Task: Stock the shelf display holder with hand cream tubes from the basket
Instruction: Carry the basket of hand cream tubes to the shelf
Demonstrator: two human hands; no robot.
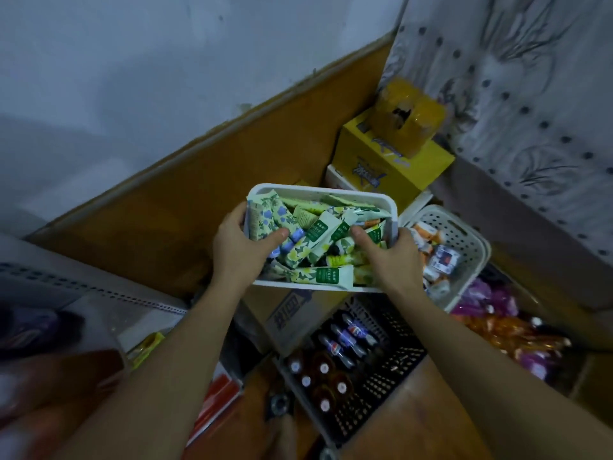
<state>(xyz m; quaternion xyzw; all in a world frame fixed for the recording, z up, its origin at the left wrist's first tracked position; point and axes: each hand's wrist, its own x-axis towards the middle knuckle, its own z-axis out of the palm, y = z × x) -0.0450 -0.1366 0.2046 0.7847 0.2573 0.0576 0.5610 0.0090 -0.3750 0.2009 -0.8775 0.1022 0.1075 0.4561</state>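
My left hand [239,247] and right hand [391,257] grip the white basket [323,190] by its sides, fingers clamped over the rims, apparently lifting it; hand cream tubes [318,237] lie heaped inside.

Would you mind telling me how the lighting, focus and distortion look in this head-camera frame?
Head view: dim, bluish, with no glare; the white basket of hand cream tubes and both hands, left hand and right hand, are fairly sharp; the lower-left corner is heavily blurred; the wide lens bends the wooden board and stretches the forearms at the edges.
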